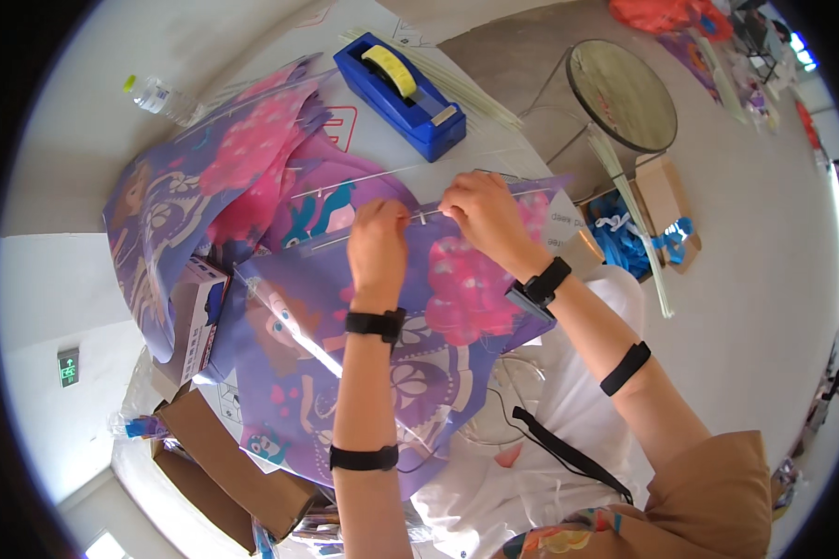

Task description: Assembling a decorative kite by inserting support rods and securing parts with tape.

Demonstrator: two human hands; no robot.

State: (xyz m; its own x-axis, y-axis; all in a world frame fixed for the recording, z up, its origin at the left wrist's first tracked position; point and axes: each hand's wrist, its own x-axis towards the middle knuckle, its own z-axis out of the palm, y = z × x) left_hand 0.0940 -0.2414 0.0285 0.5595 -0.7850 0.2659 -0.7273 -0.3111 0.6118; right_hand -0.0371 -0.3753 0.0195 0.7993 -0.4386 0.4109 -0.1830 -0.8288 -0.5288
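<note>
A purple printed kite sheet (466,298) with pink shapes and a cartoon figure hangs over the table's near edge and my lap. A thin pale rod runs along its upper edge. My left hand (378,247) is closed, its fingertips pinching that edge. Just to its right, my right hand (489,219) pinches the same edge, with a small white piece (423,218) showing on the edge between the hands. What lies inside the fingertips is hidden. Beyond my left hand, more purple and pink printed sheets (261,149) are piled on the table, some with pale rods across them.
A blue tape dispenser (401,98) with yellow tape stands beyond my hands, beside thin pale rods (480,102). At the far left is a clear bottle (163,98). A round stool (622,95) and a carton of blue strips (673,210) stand right; an open cardboard box (238,461), lower left.
</note>
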